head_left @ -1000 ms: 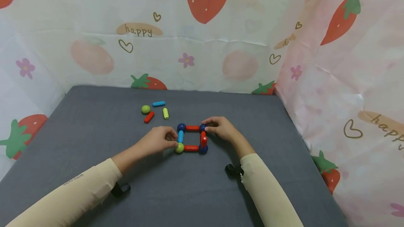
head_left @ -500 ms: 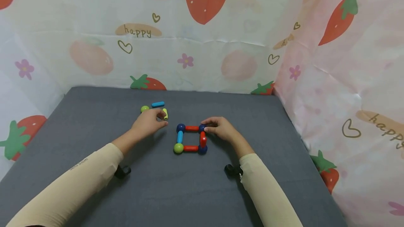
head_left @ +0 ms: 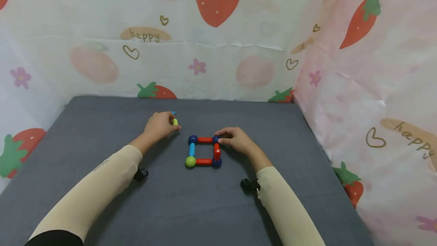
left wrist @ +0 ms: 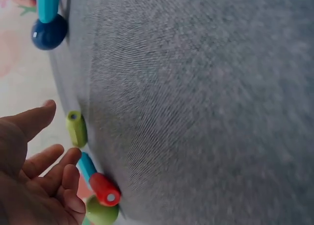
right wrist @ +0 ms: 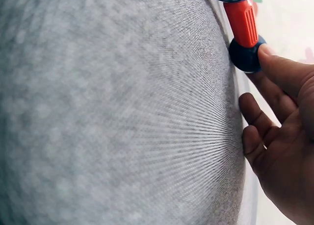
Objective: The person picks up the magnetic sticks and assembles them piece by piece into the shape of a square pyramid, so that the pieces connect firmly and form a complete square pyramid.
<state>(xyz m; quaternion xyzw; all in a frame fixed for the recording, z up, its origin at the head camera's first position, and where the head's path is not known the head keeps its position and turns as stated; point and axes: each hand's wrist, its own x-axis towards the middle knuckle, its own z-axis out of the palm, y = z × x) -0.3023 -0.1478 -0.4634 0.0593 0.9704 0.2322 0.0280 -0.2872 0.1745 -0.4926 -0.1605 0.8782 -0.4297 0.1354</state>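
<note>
The square of sticks and balls (head_left: 204,161) lies near the middle of the grey table (head_left: 191,208), in front of a strawberry-print sheet (head_left: 218,71). To its far left, we see the left hand (head_left: 159,124), thumb and fingers apart about a yellow stick (left wrist: 76,132); we cannot tell if a fingertip touches it. The right hand (head_left: 236,139) pinches a dark blue ball (head_left: 216,140) at the square's far right corner. Two more dark blue balls (head_left: 192,139) sit far left and near right, a green ball (head_left: 190,161) near left. A loose green ball (left wrist: 101,212) lies by the left hand. We see red sticks (head_left: 205,140) along the far, near and right sides, a blue stick (head_left: 192,150) on the left, and another red stick (head_left: 217,154) standing on the near right ball. A loose red stick (left wrist: 101,187) and loose blue stick (left wrist: 87,164) lie beside the loose green ball.
</note>
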